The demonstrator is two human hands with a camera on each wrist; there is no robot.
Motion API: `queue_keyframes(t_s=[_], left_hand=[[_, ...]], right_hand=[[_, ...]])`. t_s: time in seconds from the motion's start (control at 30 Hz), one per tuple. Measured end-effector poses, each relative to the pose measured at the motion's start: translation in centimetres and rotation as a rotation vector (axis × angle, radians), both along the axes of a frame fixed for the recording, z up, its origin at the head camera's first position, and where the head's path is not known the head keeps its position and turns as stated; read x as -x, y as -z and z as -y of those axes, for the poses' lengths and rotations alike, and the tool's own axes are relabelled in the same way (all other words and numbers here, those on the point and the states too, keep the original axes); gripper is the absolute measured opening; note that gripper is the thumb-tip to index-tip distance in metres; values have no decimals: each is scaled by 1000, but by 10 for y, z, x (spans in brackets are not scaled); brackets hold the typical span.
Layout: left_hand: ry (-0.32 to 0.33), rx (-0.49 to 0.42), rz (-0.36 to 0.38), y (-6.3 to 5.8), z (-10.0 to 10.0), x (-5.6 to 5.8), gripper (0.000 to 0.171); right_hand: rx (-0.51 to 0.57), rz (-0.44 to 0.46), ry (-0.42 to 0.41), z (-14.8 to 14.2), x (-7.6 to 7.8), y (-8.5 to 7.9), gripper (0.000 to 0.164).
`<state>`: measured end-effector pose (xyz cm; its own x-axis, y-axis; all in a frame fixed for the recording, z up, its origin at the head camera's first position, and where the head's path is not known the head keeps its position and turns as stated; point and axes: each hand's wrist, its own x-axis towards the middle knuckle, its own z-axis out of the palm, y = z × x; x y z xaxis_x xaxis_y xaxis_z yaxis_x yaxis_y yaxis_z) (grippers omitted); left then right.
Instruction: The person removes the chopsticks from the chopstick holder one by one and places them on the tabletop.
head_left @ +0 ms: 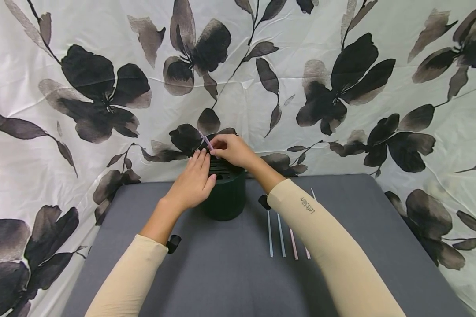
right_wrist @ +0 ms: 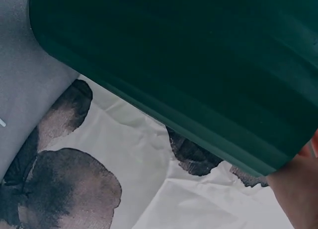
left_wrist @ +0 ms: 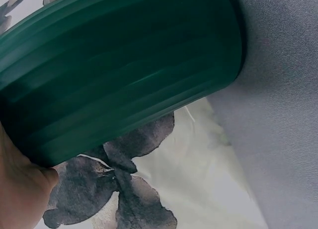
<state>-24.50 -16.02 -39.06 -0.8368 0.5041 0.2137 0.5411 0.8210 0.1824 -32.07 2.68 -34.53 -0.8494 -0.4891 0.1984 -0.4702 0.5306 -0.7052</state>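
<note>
A dark green ribbed pot (head_left: 225, 200) with a slotted top (head_left: 221, 171) stands at the far side of the table. Between thumb and fingers, my right hand (head_left: 234, 150) pinches a thin purple straw (head_left: 206, 140), which tilts up to the left above the pot's back edge. My left hand (head_left: 195, 181) rests with extended fingers along the top's left side, its fingertips close to the straw's lower end. The pot's wall (left_wrist: 124, 75) fills much of the left wrist view, with part of the left hand (left_wrist: 22, 189) at its rim. Fingers hide part of the slots.
Several thin straws, blue ones (head_left: 281, 235) and pink ones (head_left: 293, 244) among them, lie side by side on the grey table (head_left: 222, 277), partly under my right forearm. A floral cloth (head_left: 262, 105) hangs directly behind the table's far edge.
</note>
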Motion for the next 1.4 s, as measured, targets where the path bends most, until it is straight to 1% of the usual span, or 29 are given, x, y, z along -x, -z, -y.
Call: queue_keyframes(t_s=[0.17,0.3,0.37,0.47,0.67,0.97,1.17,1.4], left_hand=[[3,-9,8,0,-1,-1,70],[-1,-9,8,0,-2,-2,70],[-2,-8,4,0,-3,-3,70],[-1,-9,-3,0,-4,-3,70],[1,-8,-12,0,-6,-4,70],[-4,-10,-16,1,-5,-5,70],[-12,-11,-19,2,-2,-6,70],[-15,-12,-10,1,-1,-8,70]], right_hand=[[-19,7,-52,-5,-1,-1,24],[7,19,-61,-8,-2,-1,22],[27,21,-46,-8,-3,-1,20],[37,-2,-7,-9,-4,-1,17],[29,-35,71,-9,-6,1,13],[72,-49,129,-13,-8,3,14],[143,-62,119,-16,-12,-2,16],[288,-22,105,-25,-19,-16,19]])
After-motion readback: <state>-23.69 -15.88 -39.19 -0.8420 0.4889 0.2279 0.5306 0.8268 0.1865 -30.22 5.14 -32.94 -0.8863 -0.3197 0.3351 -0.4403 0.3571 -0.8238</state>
